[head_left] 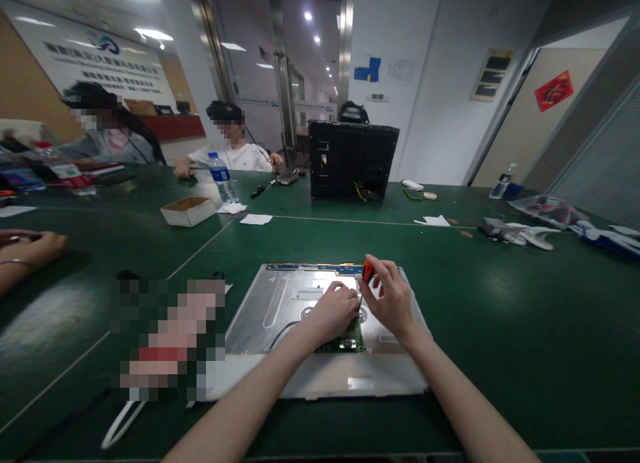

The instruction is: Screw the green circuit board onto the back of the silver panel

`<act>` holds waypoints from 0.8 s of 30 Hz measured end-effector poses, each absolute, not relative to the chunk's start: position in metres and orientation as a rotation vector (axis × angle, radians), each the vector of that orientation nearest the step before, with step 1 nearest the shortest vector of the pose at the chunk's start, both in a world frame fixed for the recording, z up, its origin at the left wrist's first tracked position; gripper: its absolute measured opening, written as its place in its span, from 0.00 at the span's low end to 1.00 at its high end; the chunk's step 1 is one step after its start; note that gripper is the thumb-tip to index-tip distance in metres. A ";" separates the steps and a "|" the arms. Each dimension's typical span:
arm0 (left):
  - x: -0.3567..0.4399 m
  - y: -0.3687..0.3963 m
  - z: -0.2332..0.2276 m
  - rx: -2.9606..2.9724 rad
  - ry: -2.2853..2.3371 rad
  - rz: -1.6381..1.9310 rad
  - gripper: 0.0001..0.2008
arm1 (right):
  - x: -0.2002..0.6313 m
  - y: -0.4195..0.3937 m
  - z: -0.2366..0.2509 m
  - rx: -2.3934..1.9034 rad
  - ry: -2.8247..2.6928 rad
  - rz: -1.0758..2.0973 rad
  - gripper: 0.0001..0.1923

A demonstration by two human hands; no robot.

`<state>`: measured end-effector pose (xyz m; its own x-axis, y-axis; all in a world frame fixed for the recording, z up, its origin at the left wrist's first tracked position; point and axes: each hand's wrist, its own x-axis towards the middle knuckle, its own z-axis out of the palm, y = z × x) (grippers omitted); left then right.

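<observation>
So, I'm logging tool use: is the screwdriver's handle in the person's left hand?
No, the right hand holds the screwdriver's orange handle, while the left hand is beside the shaft.

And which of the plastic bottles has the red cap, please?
The red-labelled plastic bottle, at left; the blue-labelled bottle has blue, the rightmost bottle whitish.

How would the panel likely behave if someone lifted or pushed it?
The panel is probably stiff, since its broad back looks like sheet metal. It may be fragile to grip: the green board and blue strip sit exposed. Lying flat on the table, it would likely slide rather than roll or tip.
</observation>
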<state>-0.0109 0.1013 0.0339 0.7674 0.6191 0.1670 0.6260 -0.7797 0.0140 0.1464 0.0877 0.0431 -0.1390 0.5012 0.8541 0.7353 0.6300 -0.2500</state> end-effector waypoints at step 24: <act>-0.012 0.099 0.036 -2.937 -1.036 -0.298 0.08 | 0.144 0.087 0.041 -1.007 -1.772 -0.279 0.27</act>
